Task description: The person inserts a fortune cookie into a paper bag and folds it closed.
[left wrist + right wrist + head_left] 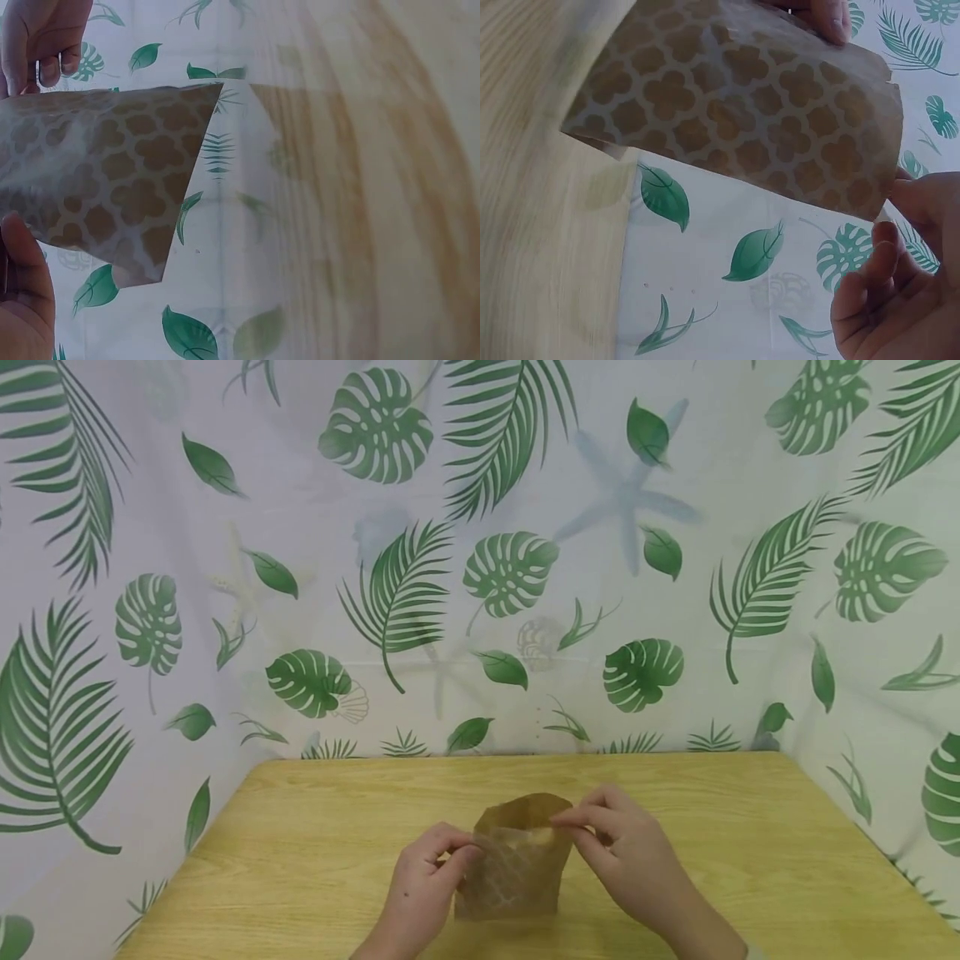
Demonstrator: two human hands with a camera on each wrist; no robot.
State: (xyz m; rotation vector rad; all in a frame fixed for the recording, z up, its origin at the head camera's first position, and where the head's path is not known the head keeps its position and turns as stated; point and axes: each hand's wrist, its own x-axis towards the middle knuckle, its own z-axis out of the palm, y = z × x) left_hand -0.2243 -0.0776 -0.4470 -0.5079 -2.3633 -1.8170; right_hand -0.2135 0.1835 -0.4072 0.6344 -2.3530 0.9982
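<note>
A brown paper bag (517,881) with a pale lattice pattern is held up between both hands, above the tabletop near its front. My left hand (431,885) pinches its left upper edge with thumb and forefinger. At the opposite upper edge, my right hand (626,860) pinches the paper between thumb and index finger. The bag's mouth gapes toward me in the head view, and its inside looks plain brown. In the right wrist view the patterned side of the bag (735,112) shows large, with slight creases. What may be inside cannot be made out.
A wood-grain table (315,827) spreads beneath the hands. Behind it and along both sides hangs a white sheet (465,635) printed with green leaves, starfish and shells.
</note>
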